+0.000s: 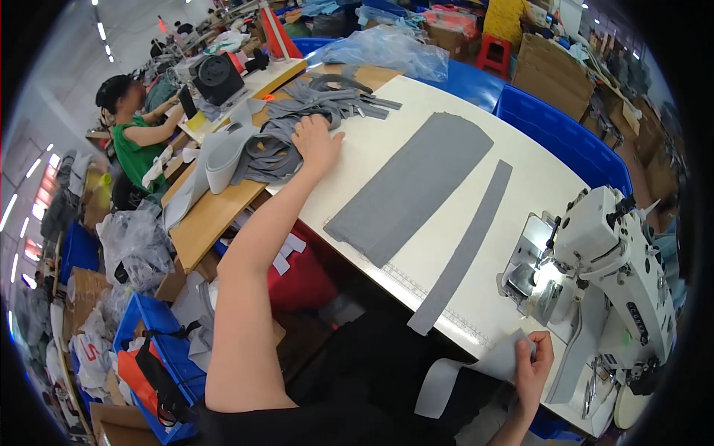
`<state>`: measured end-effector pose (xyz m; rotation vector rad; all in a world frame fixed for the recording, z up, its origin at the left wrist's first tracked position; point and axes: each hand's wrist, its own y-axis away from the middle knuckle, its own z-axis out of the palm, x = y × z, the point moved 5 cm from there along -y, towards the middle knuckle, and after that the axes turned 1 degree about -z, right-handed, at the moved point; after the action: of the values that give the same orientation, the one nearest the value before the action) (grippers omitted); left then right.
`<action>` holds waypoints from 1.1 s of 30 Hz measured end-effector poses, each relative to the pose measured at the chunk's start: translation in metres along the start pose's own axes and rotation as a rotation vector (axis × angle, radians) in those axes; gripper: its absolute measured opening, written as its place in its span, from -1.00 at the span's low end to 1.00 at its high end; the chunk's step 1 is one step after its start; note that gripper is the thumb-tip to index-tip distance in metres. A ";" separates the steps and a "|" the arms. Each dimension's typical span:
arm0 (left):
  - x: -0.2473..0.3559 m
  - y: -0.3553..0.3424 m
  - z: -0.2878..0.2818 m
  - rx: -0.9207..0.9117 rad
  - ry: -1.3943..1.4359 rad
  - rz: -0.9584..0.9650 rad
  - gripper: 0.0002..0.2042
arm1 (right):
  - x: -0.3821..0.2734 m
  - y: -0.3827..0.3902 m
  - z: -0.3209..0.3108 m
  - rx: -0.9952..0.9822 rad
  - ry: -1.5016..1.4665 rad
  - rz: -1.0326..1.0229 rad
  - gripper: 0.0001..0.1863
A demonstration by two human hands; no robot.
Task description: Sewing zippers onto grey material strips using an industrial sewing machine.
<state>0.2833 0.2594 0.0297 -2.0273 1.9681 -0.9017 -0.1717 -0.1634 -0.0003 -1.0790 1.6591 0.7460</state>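
My left hand (318, 145) rests on the near side of a heap of grey fabric strips (286, 123) at the table's far left. Its thumb is stretched apart from the fingers, and the fingertips touch the heap. At the lower right, my right hand (532, 368) pinches a light grey fabric strip (443, 386) between thumb and fingers; its free end curls and hangs over the table's front edge. Between my hands a wide grey fabric panel (416, 186) lies flat on the white tabletop (357, 163). Beside it lies a long narrow grey strip (468, 245), one end over the edge.
A white sewing machine (602, 253) with its lamp lit stands at the right. Blue bins (565, 134) line the table's far side. A person in green (134, 145) works at another machine on the left. A wooden board (216, 223) adjoins the table, with rolled grey material on it.
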 end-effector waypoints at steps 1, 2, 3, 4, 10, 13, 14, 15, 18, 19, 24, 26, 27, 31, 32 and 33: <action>-0.005 -0.004 0.009 0.005 0.002 -0.002 -0.60 | 0.003 0.000 -0.002 0.001 0.006 0.017 -0.76; -0.012 -0.009 0.013 -0.003 -0.048 -0.017 -0.60 | 0.002 -0.001 0.000 -0.004 0.002 0.006 -0.76; -0.020 -0.013 0.016 -0.011 -0.099 -0.033 -0.61 | 0.000 -0.002 0.001 0.005 -0.007 -0.008 -0.75; -0.014 -0.012 0.018 -0.059 -0.061 0.027 -0.63 | -0.001 0.000 0.002 0.019 -0.011 -0.012 -0.75; 0.013 0.001 0.040 -0.512 1.071 -0.073 -0.76 | -0.005 -0.001 0.004 0.015 -0.053 0.006 -0.74; 0.059 0.035 0.024 -0.552 1.581 -0.506 -0.77 | -0.008 0.002 -0.004 0.024 -0.081 0.048 -0.80; 0.066 0.044 0.019 -0.620 1.633 -0.585 -0.70 | -0.015 0.001 -0.003 0.023 -0.082 0.052 -0.80; 0.073 0.054 0.012 -0.624 1.629 -0.588 -0.70 | -0.022 0.001 0.001 -0.035 -0.069 0.063 -0.80; 0.100 0.085 0.004 -0.795 1.846 -0.618 -0.60 | -0.028 -0.003 0.003 -0.161 -0.044 0.055 -0.82; 0.114 0.099 -0.004 -0.818 1.849 -0.617 -0.60 | -0.028 -0.002 0.002 -0.227 -0.032 0.044 -0.83; 0.184 0.185 -0.044 -1.178 1.782 -0.662 -0.63 | -0.081 -0.020 0.047 -0.129 -0.170 -0.322 -0.83; 0.201 0.216 -0.056 -1.289 1.729 -0.675 -0.64 | -0.083 -0.029 0.065 -0.091 -0.208 -0.311 -0.85; 0.206 0.229 -0.060 -1.350 1.689 -0.687 -0.65 | -0.087 -0.034 0.073 -0.068 -0.220 -0.313 -0.86; 0.227 0.260 -0.059 -1.537 1.789 -0.709 -0.63 | -0.076 -0.040 0.081 -0.115 -0.110 0.060 -0.89; 0.233 0.263 -0.058 -1.516 1.835 -0.783 -0.69 | -0.083 -0.036 0.075 -0.003 0.064 -0.134 -0.90; 0.237 0.263 -0.058 -1.532 1.834 -0.778 -0.69 | -0.091 -0.028 0.070 0.107 0.240 -0.327 -0.91</action>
<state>0.0160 0.0208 0.0093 -3.3324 3.2603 -2.8324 -0.1069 -0.0875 0.0635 -1.3614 1.6422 0.3222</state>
